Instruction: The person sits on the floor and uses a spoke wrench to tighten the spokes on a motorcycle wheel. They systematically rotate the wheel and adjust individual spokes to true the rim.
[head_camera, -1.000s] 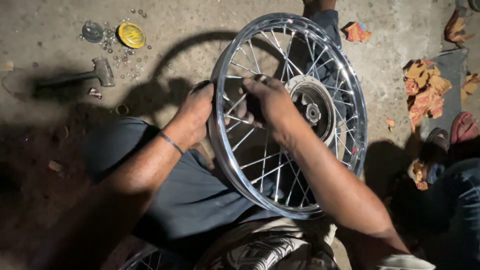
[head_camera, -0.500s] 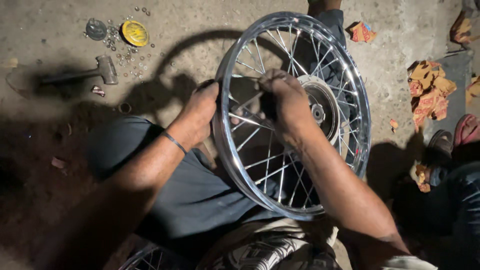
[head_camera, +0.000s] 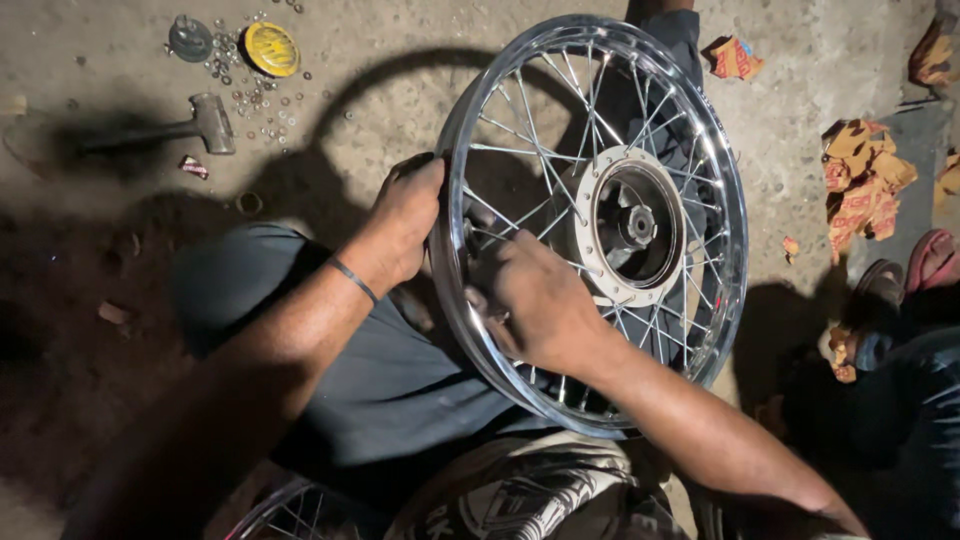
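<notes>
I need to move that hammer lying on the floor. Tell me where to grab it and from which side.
Grip the hammer on its handle, coming straight down from above. It lies flat on the floor, the metal head toward the scattered small nuts and the handle running away from them into shadow. That handle end looks free of clutter. Both the left hand and right hand are on the spoked wheel.

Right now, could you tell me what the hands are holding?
A spoked wheel: left hand grips its rim, right hand pinches among the spokes.
</notes>
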